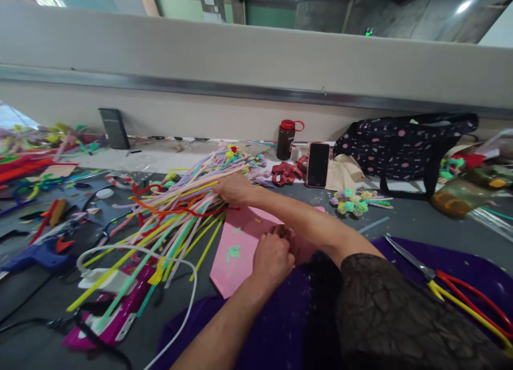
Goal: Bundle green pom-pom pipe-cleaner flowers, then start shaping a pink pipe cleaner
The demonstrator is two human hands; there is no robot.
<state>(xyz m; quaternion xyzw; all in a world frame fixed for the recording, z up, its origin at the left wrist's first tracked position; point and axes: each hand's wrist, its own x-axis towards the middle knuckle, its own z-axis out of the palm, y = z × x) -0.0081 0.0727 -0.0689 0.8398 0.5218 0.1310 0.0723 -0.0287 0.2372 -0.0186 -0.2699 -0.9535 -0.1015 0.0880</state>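
Observation:
My right hand (234, 188) reaches across to the left and rests on a big loose pile of coloured pipe cleaners (176, 210). Its fingers are closed among the strands. My left hand (272, 259) lies nearer to me on a pink sheet (240, 242) that bears a small green cut-out. Its fingers are curled in a pinch round something small that I cannot make out. A purple cloth (260, 327) lies under the sheet's near edge.
A blue glue gun (36, 252), a magenta tool (116, 316) and a white cable lie at the left. Scissors (441, 284) with red and yellow handles lie at the right. At the back stand a phone (317, 164), a dark bottle (285, 139), a dotted bag (404, 146) and pom-poms (350, 202).

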